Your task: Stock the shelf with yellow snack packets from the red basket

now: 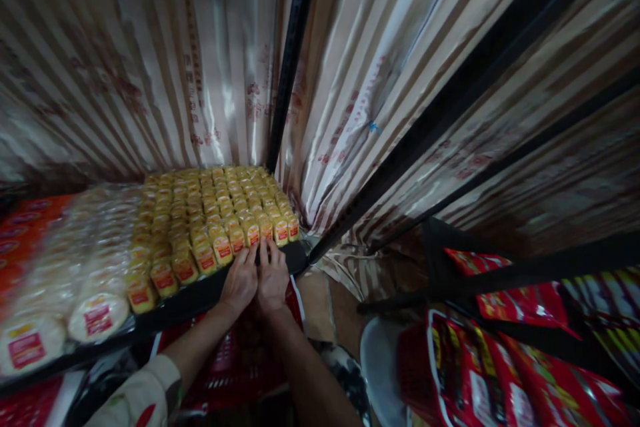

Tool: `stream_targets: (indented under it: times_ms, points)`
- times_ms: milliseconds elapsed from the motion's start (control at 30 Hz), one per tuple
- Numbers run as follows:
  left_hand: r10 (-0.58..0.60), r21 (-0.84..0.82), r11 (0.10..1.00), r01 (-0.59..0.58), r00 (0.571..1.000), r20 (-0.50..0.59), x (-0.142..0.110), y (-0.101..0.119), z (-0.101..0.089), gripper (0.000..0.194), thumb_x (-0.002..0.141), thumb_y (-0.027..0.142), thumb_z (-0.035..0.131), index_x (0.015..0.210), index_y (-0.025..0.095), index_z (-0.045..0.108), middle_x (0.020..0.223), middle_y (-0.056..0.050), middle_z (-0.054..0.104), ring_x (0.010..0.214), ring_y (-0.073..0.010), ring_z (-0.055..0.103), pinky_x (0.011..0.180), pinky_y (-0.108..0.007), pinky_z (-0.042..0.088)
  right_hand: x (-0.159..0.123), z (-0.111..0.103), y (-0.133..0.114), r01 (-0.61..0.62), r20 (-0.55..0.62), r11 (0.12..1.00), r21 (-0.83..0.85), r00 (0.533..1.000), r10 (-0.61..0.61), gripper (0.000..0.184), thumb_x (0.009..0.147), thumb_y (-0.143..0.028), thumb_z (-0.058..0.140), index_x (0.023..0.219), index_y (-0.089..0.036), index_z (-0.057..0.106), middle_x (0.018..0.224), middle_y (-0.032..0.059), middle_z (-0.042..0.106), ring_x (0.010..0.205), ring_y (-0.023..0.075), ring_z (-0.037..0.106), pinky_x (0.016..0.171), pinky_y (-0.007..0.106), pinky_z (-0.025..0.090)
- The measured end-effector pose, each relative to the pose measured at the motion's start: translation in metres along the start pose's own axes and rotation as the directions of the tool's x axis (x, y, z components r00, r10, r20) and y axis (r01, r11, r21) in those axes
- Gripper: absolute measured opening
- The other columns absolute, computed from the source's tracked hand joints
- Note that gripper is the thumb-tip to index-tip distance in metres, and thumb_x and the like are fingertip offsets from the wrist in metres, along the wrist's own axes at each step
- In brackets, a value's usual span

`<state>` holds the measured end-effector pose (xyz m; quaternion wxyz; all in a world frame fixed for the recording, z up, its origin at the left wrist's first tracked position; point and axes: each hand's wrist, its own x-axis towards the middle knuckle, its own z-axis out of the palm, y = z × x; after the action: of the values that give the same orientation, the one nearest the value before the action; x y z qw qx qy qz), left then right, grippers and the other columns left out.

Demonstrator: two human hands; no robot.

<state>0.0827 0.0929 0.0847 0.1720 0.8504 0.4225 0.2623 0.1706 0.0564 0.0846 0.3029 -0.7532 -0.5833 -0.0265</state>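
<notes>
Several rows of small yellow wrapped snack packs [223, 247] with red-and-white labels stand close together on a dark shelf. At the shelf's front edge, my left hand [241, 280] reaches up with its fingers stretched against the front row. Right beside it is my right hand [273, 279], its extended fingertips touching the labelled fronts of the packs. Neither hand appears to lift a pack. Below my forearms sits a red plastic basket [225, 373], its contents dim and partly covered by my arms.
Round white wrapped packs [97, 313] stand in rows to the left, beside orange packaging [30, 233]. Black shelf posts [295, 47] rise before striped plastic sheeting [225, 67]. At the lower right are a whitish bucket [383, 367] and another basket [417, 373] holding red snack bags [470, 373].
</notes>
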Motion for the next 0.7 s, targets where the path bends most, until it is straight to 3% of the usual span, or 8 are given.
stream_targets:
  times_ms: [300,567,700]
  points:
    - [0.019,0.049,0.999,-0.019,1.0,0.003,0.001,-0.001,0.0066,0.047,0.083,0.01,0.034,0.129,0.007,0.043,0.12,-0.014,0.057,0.111,-0.0201,0.051,0.102,-0.038,0.041,0.0024,0.0017,0.0011,0.02,-0.013,1.0,-0.002,1.0,-0.02,0.058,0.082,-0.007,0.044,0.138,-0.021,0.038,0.134,0.0108,0.048,0.105,0.0265,0.046,0.089,0.043,0.043]
    - [0.134,0.128,0.984,-0.126,0.99,-0.052,-0.0008,-0.0015,0.0033,0.045,0.082,0.007,0.033,0.125,0.008,0.047,0.123,-0.014,0.057,0.112,-0.0212,0.051,0.1,-0.04,0.041,0.0022,0.0,0.0012,0.046,-0.041,0.999,-0.01,0.998,-0.047,0.058,0.081,-0.006,0.043,0.137,-0.021,0.04,0.133,0.0094,0.05,0.102,0.0251,0.047,0.087,0.041,0.044]
    - [0.09,0.134,0.987,-0.083,0.995,-0.043,-0.0002,-0.0005,0.0039,0.045,0.082,0.006,0.032,0.123,0.005,0.048,0.124,-0.016,0.056,0.114,-0.0214,0.05,0.102,-0.038,0.04,0.0025,-0.0006,0.0006,0.042,-0.021,0.999,-0.03,0.999,-0.042,0.058,0.08,-0.005,0.045,0.135,-0.021,0.043,0.134,0.0066,0.05,0.097,0.0244,0.047,0.087,0.039,0.045]
